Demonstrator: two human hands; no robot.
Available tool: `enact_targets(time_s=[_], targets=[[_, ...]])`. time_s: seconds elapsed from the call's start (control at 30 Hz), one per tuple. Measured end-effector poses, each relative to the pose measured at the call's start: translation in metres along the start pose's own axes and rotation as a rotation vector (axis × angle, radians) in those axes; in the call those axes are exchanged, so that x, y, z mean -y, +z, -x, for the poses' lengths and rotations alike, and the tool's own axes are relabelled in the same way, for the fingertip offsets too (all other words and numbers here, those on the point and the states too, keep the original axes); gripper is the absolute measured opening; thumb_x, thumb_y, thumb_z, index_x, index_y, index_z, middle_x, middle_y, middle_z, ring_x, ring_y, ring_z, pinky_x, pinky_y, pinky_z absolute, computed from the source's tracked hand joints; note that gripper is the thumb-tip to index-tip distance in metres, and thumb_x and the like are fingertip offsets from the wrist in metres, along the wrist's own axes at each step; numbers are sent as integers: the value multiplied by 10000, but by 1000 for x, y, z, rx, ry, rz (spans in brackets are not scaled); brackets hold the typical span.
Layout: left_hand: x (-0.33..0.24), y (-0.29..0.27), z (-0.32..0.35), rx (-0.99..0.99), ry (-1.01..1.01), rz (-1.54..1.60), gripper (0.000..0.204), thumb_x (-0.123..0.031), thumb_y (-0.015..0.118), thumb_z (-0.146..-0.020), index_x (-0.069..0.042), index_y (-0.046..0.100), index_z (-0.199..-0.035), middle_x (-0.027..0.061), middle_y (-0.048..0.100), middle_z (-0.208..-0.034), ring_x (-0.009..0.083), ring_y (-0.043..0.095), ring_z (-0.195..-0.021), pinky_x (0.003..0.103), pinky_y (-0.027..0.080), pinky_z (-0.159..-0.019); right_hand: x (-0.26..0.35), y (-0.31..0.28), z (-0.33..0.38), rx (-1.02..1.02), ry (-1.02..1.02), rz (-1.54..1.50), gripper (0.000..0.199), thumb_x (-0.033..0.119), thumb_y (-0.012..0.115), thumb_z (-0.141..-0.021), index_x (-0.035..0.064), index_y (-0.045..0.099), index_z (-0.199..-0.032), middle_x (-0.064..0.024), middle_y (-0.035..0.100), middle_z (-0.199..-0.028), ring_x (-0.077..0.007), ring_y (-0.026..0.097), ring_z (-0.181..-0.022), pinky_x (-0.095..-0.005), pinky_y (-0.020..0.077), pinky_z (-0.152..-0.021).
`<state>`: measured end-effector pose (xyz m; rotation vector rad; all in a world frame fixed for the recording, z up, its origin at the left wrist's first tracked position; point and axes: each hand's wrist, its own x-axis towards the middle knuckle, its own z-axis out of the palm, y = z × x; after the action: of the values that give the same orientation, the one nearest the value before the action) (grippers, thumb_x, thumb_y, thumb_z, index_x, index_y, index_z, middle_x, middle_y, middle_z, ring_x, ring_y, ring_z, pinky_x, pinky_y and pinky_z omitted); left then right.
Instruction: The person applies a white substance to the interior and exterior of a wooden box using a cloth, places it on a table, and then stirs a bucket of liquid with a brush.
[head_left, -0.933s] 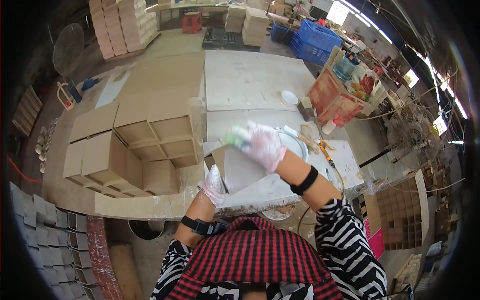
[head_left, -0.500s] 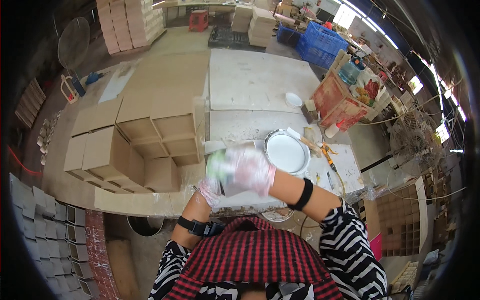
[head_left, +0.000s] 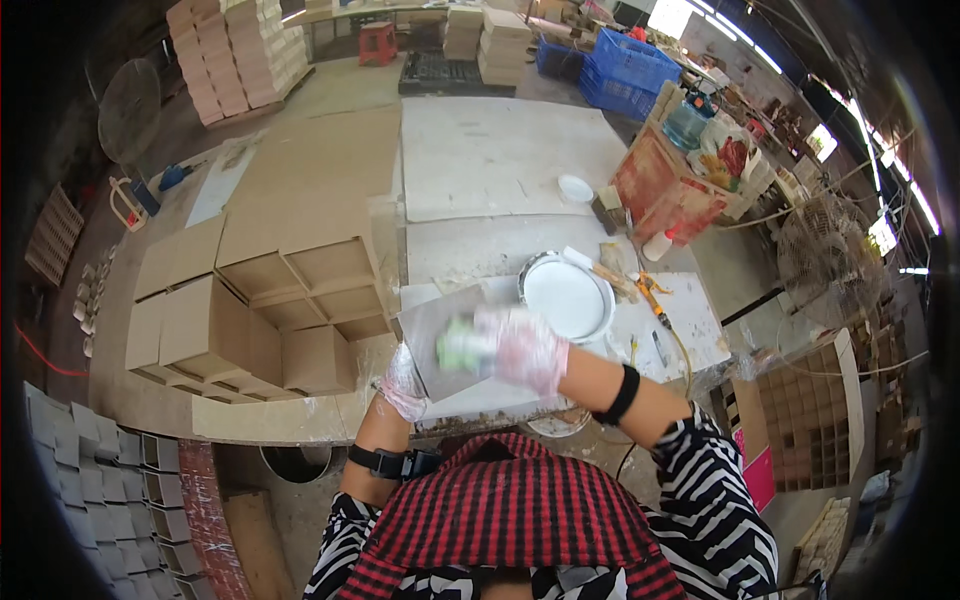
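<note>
While the left hand, in a thin clear glove, grips the lower left edge of a flat grey board with its fingers curled onto it, the right hand, gloved the same way, has its fingers closed around a blurred green and white sponge-like pad that lies against the board's face. Exactly how the right fingers sit on the pad cannot be told through the blur. Just beyond the right fingers, on the pale tabletop, stands a round pan of white paste, touching or nearly touching the board's far edge. To the right of that pan lie some sticks and an orange-handled tool. Left of the left fingers, brown cardboard boxes are stacked, several with open compartments facing up.
</note>
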<state>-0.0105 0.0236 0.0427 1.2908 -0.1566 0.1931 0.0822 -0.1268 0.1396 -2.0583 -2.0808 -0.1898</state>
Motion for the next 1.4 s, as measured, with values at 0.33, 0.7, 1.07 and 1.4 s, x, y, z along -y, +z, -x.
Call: enact_targets(time_s=[0.33,0.7,1.07,1.4], targets=[[31,-2,13,-253,-364,820,488,-409,360,-939,-53,444,-1263,103,529,-1217,234,542,-1070,366,464,-893,8,-2,-22,-15,-100,61,378,210,621,-692,241,574,-1066,-34,586,-934,-203,595,-808,-313,510,-687],[15,2,6,-290,-67,-60,474,-280,486,-911,-48,364,-1305,93,467,-1268,234,485,-1132,366,425,-940,-64,21,-21,-545,760,-1128,290,198,543,-876,37,530,-1117,-77,608,-1002,-171,576,-855,-291,467,-737],[43,6,-16,-405,250,174,464,-320,440,-923,-63,360,-1301,89,444,-1285,254,446,-1166,406,364,-990,-25,35,-22,-743,907,-1366,307,156,537,-891,12,495,-1159,-66,600,-1002,-129,545,-863,-262,455,-739],[-19,25,-24,-522,135,875,548,-521,369,-903,-100,426,-1250,53,494,-1229,212,490,-1107,357,415,-939,-27,6,-22,-264,669,-356,324,209,623,-783,116,551,-1085,-121,587,-927,-281,592,-876,-361,485,-739]])
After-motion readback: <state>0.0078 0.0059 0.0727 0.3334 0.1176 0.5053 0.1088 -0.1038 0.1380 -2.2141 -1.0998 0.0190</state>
